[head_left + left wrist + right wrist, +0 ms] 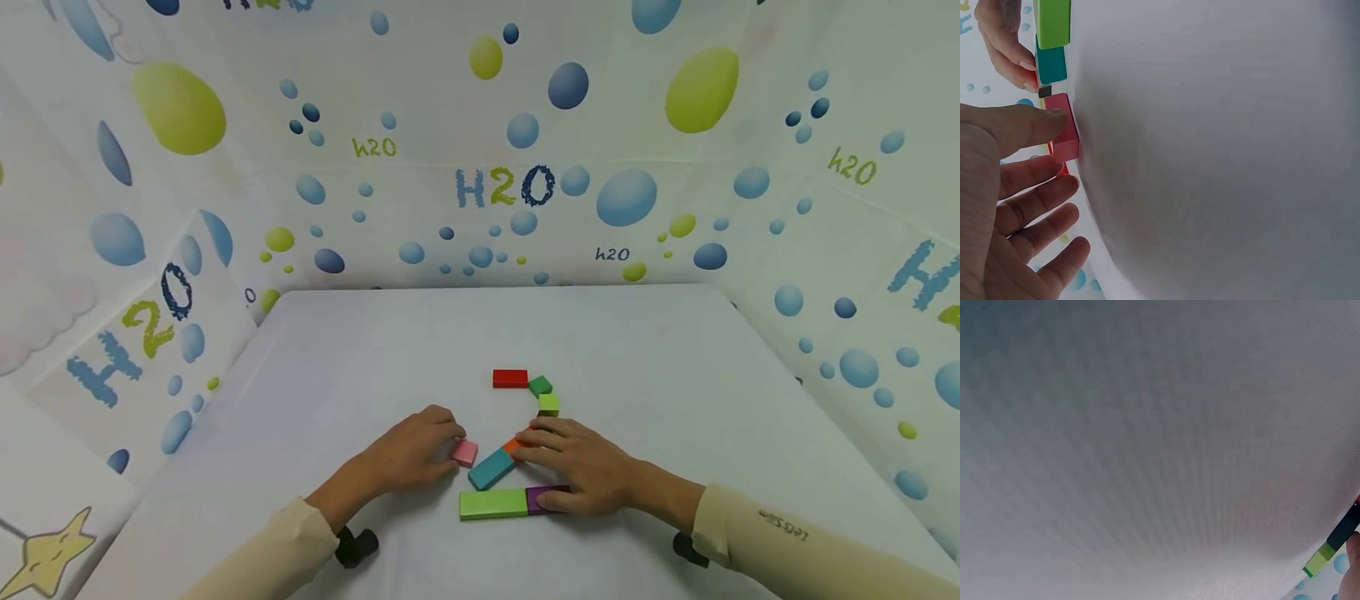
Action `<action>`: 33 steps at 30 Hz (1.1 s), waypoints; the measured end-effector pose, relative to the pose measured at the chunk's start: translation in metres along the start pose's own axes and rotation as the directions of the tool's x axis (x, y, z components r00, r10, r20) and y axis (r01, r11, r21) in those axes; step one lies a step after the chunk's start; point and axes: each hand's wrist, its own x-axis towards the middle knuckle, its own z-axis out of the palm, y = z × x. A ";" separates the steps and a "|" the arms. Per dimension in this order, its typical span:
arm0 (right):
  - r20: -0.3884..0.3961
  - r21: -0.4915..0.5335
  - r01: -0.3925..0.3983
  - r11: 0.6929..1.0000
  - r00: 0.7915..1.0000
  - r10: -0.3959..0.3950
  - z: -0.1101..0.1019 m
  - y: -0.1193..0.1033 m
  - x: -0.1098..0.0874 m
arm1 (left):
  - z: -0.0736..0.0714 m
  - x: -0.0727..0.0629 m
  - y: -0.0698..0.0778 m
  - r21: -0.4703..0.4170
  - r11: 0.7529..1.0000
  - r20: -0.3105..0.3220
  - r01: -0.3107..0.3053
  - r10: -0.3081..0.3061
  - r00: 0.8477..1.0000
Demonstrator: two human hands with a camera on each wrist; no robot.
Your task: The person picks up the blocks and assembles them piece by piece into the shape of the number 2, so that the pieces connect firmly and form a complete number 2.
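My left hand (420, 450) pinches a small pink block (465, 453) between thumb and index finger. In the left wrist view the thumb lies along the pink block (1065, 131), and the other fingers are spread. My right hand (585, 467) lies over a row of blocks with its fingers extended. Its fingertips touch an orange block (513, 447), while the thumb rests on a purple block (546, 498). A teal block (491, 469) adjoins the orange one at a slant. Partly covered by the right hand, a dark block (1342, 528) shows in the right wrist view.
A long light green block (492, 504) lies end to end with the purple one. Beyond the right hand sit a yellow-green cube (549, 404), a green block (540, 385) and a red block (510, 379). The white table (360, 350) meets a patterned curtain (420, 200) behind.
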 end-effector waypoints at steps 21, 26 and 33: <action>0.000 -0.015 0.002 1.000 1.000 -0.002 -0.001 0.001 0.005 | -0.006 0.012 -0.013 0.003 1.000 -0.035 0.024 -0.024 0.999; 0.007 -0.016 -0.007 1.000 1.000 0.007 0.002 0.000 0.001 | -0.005 0.019 -0.019 0.016 0.999 -0.041 0.035 -0.034 0.999; 0.003 -0.008 -0.006 1.000 1.000 0.006 0.001 0.000 -0.001 | -0.011 0.035 -0.022 0.019 0.991 -0.034 0.130 -0.130 0.991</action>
